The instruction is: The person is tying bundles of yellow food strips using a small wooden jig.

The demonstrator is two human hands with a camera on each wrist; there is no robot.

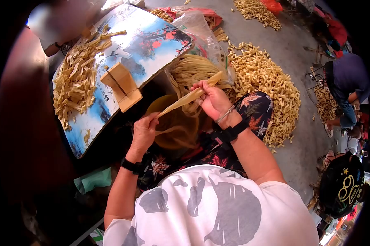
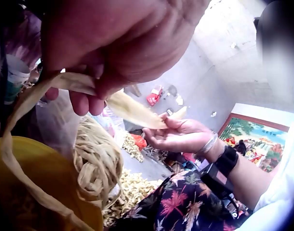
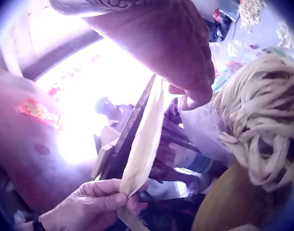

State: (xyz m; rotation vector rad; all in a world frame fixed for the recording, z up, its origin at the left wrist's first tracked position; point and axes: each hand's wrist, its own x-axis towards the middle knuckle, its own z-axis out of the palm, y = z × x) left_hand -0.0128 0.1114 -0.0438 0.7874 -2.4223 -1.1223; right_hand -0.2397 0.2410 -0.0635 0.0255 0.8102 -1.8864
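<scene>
A long, flat, pale yellow strip point(image 1: 178, 103) is stretched between my two hands in the head view. My left hand point(image 1: 143, 134) pinches its lower end between thumb and fingers, and a loose tail drops from there over a yellow basin point(image 1: 154, 107). At the upper end, the fingers of my right hand point(image 1: 213, 100) hold the strip. The left wrist view shows the tail of the strip point(image 2: 22, 178) curving down past the left hand. A thick bundle of similar strips point(image 1: 193, 69) hangs beyond the basin, close to the right hand.
At the left stands a painted table point(image 1: 139, 65) bearing cut pieces point(image 1: 78, 86) and a wooden block with an upright blade point(image 1: 123, 88). A large heap of short knotted pieces point(image 1: 267, 86) covers the floor at the right. Another person point(image 1: 349, 82) bends over farther right.
</scene>
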